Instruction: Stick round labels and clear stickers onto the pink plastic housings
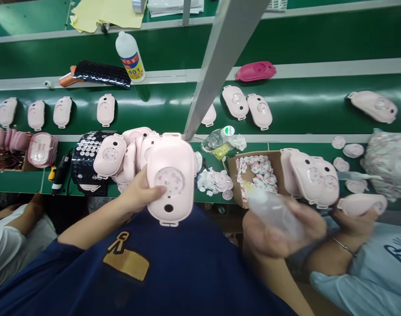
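Left hand, fingers wrapped round rounded pink plastic casing, held upright; right hand, blurred, fingers curled round clear squeeze bottle.

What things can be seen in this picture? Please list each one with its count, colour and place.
pink shell: one, pale pink, held up in front of the chest
pile of shells: several, pale pink, on the bench behind the left hand
shells on belt: about nine, pale pink, spread along the green belt
glue bottle: one, white with a red and yellow label, upright beyond the belt
cardboard box: one, brown, holds small round stickers, right of centre
grey post: one, slanting through the middle
co-worker's hand: one, far right, touches a pink shell
left hand: holds the pink shell
right hand: blurred, holds a clear bottle
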A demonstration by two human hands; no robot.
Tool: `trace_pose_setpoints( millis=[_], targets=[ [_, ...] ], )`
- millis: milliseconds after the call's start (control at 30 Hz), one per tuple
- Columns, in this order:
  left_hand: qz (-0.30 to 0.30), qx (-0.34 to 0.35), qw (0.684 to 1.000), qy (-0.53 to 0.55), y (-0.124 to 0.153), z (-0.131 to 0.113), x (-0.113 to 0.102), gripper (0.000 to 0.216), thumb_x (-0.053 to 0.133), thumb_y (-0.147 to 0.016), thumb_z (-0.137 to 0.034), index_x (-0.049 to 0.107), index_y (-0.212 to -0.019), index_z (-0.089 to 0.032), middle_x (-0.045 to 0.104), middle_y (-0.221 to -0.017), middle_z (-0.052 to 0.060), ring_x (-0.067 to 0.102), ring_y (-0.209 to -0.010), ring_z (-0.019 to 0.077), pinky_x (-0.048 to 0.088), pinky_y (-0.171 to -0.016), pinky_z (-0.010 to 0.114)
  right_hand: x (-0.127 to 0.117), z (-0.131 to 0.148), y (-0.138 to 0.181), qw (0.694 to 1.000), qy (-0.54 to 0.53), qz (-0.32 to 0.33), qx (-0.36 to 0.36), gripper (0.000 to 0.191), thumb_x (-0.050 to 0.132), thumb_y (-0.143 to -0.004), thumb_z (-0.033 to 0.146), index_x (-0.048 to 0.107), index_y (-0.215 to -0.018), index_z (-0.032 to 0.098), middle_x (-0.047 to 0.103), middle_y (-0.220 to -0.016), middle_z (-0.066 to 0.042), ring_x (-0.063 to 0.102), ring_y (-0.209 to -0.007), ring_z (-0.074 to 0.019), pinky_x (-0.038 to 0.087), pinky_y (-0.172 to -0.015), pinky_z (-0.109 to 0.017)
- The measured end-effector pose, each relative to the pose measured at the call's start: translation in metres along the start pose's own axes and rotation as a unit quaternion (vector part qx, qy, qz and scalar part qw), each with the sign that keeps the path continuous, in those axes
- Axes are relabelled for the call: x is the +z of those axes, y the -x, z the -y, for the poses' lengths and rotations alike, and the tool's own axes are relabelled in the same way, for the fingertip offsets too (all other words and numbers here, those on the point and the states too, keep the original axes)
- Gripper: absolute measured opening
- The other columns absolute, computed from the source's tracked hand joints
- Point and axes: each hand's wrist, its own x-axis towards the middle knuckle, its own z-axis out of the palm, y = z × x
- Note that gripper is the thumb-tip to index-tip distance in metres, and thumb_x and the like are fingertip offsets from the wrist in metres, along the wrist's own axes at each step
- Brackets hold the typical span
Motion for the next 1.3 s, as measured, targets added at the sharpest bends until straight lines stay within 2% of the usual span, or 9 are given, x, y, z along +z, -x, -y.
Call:
trace_pose_setpoints(
  millis=[100,167,400,567,667,767,900,1067,1300],
  targets=[
    [-0.039,-0.003,0.999,0.020,0.003,-0.003,-0.005,0.070,0.091,-0.059,-0.032,0.055,-0.117,-0.014,0.075,-0.096,0.012,0.073,-0.082,0.0268,0.058,-0.065,0.028,0.011,-0.042,-0.017,0.978,-0.156,-0.123,0.061,0.053,0.060,-0.082,0.050,0.051,-0.133,0.040,0.063,-0.108,-0.001,0.065,-0.096,-0.0227,0.056,-0.085,-0.044],
    [-0.078,-0.008,0.997,0.024,0.006,-0.007,-0.006,0.068,0.091,-0.057,-0.031,0.056,-0.113,-0.014,0.075,-0.090,0.010,0.072,-0.076,0.0250,0.058,-0.062,0.027,0.019,-0.074,-0.028,0.967,-0.177,-0.116,0.139,0.052,0.068,-0.077,0.045,0.056,-0.126,0.032,0.062,-0.113,-0.004,0.063,-0.105,-0.0232,0.052,-0.096,-0.046],
    [-0.172,-0.051,0.984,-0.012,0.020,-0.007,0.005,0.074,0.095,-0.049,-0.034,0.057,-0.111,-0.017,0.076,-0.095,0.011,0.073,-0.086,0.0305,0.063,-0.069,0.034,0.064,-0.169,-0.059,0.961,0.119,0.013,0.248,0.041,0.070,-0.074,0.028,0.063,-0.112,0.016,0.061,-0.123,-0.017,0.057,-0.117,-0.0301,0.042,-0.109,-0.047],
    [-0.158,-0.064,0.984,-0.057,0.026,-0.004,0.011,0.071,0.093,-0.059,-0.033,0.059,-0.120,-0.019,0.076,-0.095,0.007,0.073,-0.083,0.0274,0.062,-0.065,0.028,0.082,-0.178,-0.061,0.949,0.185,0.046,0.250,0.056,0.066,-0.078,0.018,0.055,-0.131,0.008,0.058,-0.133,-0.022,0.054,-0.127,-0.0313,0.041,-0.112,-0.044],
    [-0.170,-0.064,0.982,-0.059,0.026,-0.005,0.016,0.069,0.091,-0.062,-0.032,0.059,-0.122,-0.019,0.077,-0.097,0.007,0.073,-0.081,0.0250,0.060,-0.060,0.023,0.059,-0.163,-0.045,0.947,0.220,0.056,0.226,0.062,0.065,-0.084,0.022,0.049,-0.143,0.013,0.050,-0.146,-0.019,0.050,-0.133,-0.0284,0.042,-0.111,-0.040],
    [-0.173,-0.065,0.981,-0.052,0.024,-0.006,0.021,0.071,0.092,-0.061,-0.031,0.058,-0.124,-0.020,0.077,-0.099,0.006,0.073,-0.086,0.0257,0.060,-0.063,0.023,0.010,-0.155,-0.033,0.939,0.262,0.057,0.217,0.039,0.048,-0.094,0.023,0.062,-0.131,0.020,0.057,-0.138,-0.014,0.052,-0.128,-0.0271,0.042,-0.110,-0.041],
    [-0.152,-0.083,0.983,-0.063,0.019,-0.002,0.030,0.069,0.093,-0.058,-0.032,0.060,-0.116,-0.019,0.077,-0.098,0.008,0.073,-0.088,0.0287,0.061,-0.067,0.026,-0.045,-0.180,-0.048,0.915,0.313,0.082,0.242,0.039,0.045,-0.091,0.013,0.070,-0.121,0.016,0.064,-0.126,-0.017,0.056,-0.119,-0.0305,0.043,-0.104,-0.045],
    [-0.153,-0.080,0.983,-0.063,0.019,0.001,0.049,0.072,0.093,-0.057,-0.033,0.062,-0.121,-0.020,0.077,-0.093,0.006,0.073,-0.082,0.0273,0.062,-0.066,0.028,-0.051,-0.222,-0.074,0.902,0.325,0.158,0.237,0.040,0.055,-0.083,0.008,0.071,-0.120,0.016,0.064,-0.128,-0.016,0.058,-0.112,-0.0274,0.044,-0.098,-0.037],
    [-0.122,-0.086,0.987,-0.066,0.017,0.002,0.054,0.070,0.093,-0.058,-0.030,0.059,-0.118,-0.019,0.076,-0.094,0.008,0.074,-0.085,0.0291,0.061,-0.062,0.026,-0.055,-0.239,-0.064,0.895,0.331,0.155,0.257,0.028,0.066,-0.083,0.024,0.069,-0.109,0.015,0.066,-0.108,-0.012,0.059,-0.096,-0.0235,0.047,-0.088,-0.035]
  ],
)
